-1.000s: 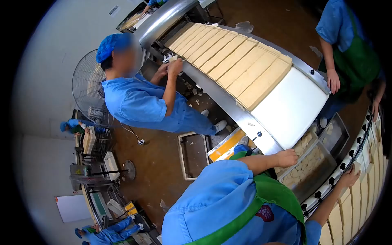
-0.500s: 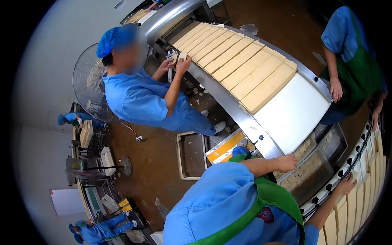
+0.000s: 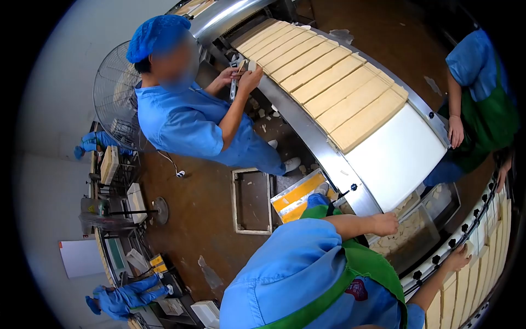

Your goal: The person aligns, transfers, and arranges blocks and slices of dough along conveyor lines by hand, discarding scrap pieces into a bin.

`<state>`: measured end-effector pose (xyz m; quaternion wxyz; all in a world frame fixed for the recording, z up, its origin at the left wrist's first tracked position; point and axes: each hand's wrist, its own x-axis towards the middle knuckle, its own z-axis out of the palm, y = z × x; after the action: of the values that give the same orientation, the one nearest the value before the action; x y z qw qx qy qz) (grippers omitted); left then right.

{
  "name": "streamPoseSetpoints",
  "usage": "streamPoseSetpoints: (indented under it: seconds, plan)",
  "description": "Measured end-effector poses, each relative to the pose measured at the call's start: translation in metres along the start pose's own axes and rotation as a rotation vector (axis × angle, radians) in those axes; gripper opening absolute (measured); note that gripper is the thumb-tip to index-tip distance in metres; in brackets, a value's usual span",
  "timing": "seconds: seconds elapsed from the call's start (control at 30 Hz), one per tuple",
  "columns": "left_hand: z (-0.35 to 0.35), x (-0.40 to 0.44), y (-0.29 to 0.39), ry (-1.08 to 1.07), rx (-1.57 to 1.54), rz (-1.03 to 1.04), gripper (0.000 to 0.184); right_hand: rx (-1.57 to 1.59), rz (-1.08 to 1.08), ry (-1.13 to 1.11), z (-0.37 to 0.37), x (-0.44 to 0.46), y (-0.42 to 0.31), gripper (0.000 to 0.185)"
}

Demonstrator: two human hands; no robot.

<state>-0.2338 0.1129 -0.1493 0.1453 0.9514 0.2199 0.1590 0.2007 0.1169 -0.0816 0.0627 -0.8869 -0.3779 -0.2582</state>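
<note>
My left hand (image 3: pixel 385 223) is closed in a loose fist beside the end of the white conveyor belt (image 3: pixel 395 156), above a bin of pale scraps (image 3: pixel 402 234). Whatever lies inside its curled fingers is hidden. On the right, my right hand (image 3: pixel 456 259) reaches over a curved rail with black knobs. Its fingers close on a small pale slab piece (image 3: pixel 469 250), at the edge of a row of upright cream-coloured slabs (image 3: pixel 475 282). Flat cream-coloured slabs (image 3: pixel 339 82) lie side by side on the conveyor.
Across the conveyor, a person in blue (image 3: pixel 189 118) holds a caliper (image 3: pixel 234 82) and pale pieces. Another person in a green apron (image 3: pixel 482 107) stands at right. A wooden frame (image 3: pixel 234 203), a yellow-striped board (image 3: pixel 298 196) and fans stand or lie on the left side.
The whole view has shifted slightly. My right hand appears a little lower and to the left, still at the pale piece. My left hand stays closed near the belt's end.
</note>
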Motion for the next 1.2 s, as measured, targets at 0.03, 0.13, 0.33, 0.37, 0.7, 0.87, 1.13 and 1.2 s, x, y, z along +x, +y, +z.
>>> streamPoseSetpoints:
  seconds: [0.03, 0.13, 0.33, 0.37, 0.7, 0.87, 1.13, 1.2]
  plan:
    - [-0.001, 0.0, 0.0, 0.013, -0.018, 0.014, 0.007, 0.0, -0.003, 0.002, 0.001, 0.0, 0.0, 0.036]
    - [0.0, 0.001, -0.001, 0.017, -0.067, 0.036, 0.006, 0.004, 0.017, 0.006, -0.005, 0.0, -0.003, 0.034]
    - [-0.024, -0.003, 0.002, -0.013, -0.25, 0.136, 0.006, -0.004, 0.175, 0.071, 0.047, 0.011, 0.04, 0.026]
    - [-0.028, -0.007, 0.005, 0.109, -0.345, 0.192, 0.007, -0.004, 0.172, 0.069, 0.043, 0.013, 0.033, 0.026]
    - [-0.156, -0.116, -0.065, 0.824, -0.447, -0.479, 0.026, -0.127, 0.11, -0.053, 0.014, 0.009, -0.001, 0.034]
    - [-0.178, -0.159, -0.101, 0.887, -0.292, -0.961, 0.031, 0.199, -0.453, 0.139, -0.06, -0.026, -0.108, 0.036]
    - [-0.187, -0.158, -0.129, 0.597, -0.516, -1.311, 0.081, 0.539, -0.677, -0.203, -0.027, -0.083, -0.346, 0.047]
    - [-0.179, -0.154, -0.134, 0.543, -0.515, -1.291, 0.082, 0.607, -0.664, -0.309, -0.024, -0.088, -0.412, 0.058]
